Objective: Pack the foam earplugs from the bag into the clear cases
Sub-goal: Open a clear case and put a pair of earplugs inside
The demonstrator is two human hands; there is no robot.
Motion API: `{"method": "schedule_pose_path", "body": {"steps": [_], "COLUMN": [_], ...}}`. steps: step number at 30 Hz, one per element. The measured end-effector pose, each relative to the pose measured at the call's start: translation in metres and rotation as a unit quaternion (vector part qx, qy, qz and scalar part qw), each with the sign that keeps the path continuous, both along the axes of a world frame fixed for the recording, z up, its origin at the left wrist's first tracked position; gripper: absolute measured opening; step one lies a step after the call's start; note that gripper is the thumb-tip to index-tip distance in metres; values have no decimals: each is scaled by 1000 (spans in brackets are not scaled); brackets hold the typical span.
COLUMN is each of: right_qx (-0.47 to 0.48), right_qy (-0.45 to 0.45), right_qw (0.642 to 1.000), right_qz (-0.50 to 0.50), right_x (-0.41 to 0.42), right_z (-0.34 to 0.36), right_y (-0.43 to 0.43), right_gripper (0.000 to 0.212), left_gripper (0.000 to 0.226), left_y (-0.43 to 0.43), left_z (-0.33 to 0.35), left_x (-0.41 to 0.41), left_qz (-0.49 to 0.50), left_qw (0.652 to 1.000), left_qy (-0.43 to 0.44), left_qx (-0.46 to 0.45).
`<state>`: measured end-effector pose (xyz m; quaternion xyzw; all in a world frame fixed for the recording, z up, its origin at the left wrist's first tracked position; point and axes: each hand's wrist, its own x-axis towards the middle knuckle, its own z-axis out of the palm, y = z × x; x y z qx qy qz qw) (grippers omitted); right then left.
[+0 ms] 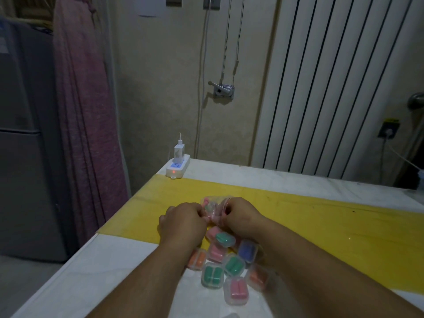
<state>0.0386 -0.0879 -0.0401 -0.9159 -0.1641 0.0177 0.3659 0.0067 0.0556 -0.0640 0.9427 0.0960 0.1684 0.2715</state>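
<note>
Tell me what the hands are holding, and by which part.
Both hold the clear bag of earplugs: left hand and right hand each pinch its near end, one on either side, probably its opening.

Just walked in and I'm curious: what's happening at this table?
A person grips a small clear bag of foam earplugs with both hands, left hand and right hand, over the yellow strip of the table. Between their forearms lie small clear cases already holding pink, green, orange and blue earplugs.

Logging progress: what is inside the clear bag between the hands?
Pink and pale green earplugs show through the bag. The left hand and right hand grip it, covering the rest.
</note>
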Motion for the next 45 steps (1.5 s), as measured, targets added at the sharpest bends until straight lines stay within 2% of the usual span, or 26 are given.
{"method": "schedule_pose_path", "body": {"steps": [2,4,11,17,20,24,26,29,32,34,39,43,45], "right_qx": [56,74,19,9,22,13,-3,-13,37,71,82,73,118], "right_qy": [6,13,10,41,39,39,35,40,46,47,44,30,23], "right_qw": [998,996,999,999,999,999,999,999,998,996,993,992,985], "right_qz": [-20,-50,-32,3,12,6,-4,-16,-15,-35,-66,-95,-126], "right_x": [-1,0,1,-5,-4,-4,-5,-7,-10,-8,-4,-11,-17], "right_z": [1,0,-5,7,5,1,2,5,7,4,1,7,11], "right_y": [-2,-4,-1,1,2,1,-2,-3,-2,-3,-4,-10,-14], "right_gripper": [30,34,8,31,10,29,30,41,43,39,7,4,15], "left_gripper": [13,16,12,13,12,9,6,15,18,18,18,19,19], "left_y": [0,0,-1,3,2,4,3,0,-1,-1,1,2,2], "left_z": [0,0,-3,-15,-16,-17,-15,-8,-5,-5,-5,-5,-4], "left_x": [0,0,4,14,16,17,15,9,6,6,4,4,4], "left_qz": [-1,-6,-10,3,3,14,11,5,5,9,23,36,39], "left_qw": [1000,1000,1000,999,999,999,999,1000,1000,1000,999,998,998], "left_qy": [1,6,3,-11,-18,-15,-20,-26,-19,-11,4,22,30], "left_qx": [6,13,2,-37,-38,-39,-24,10,20,19,34,37,40]}}
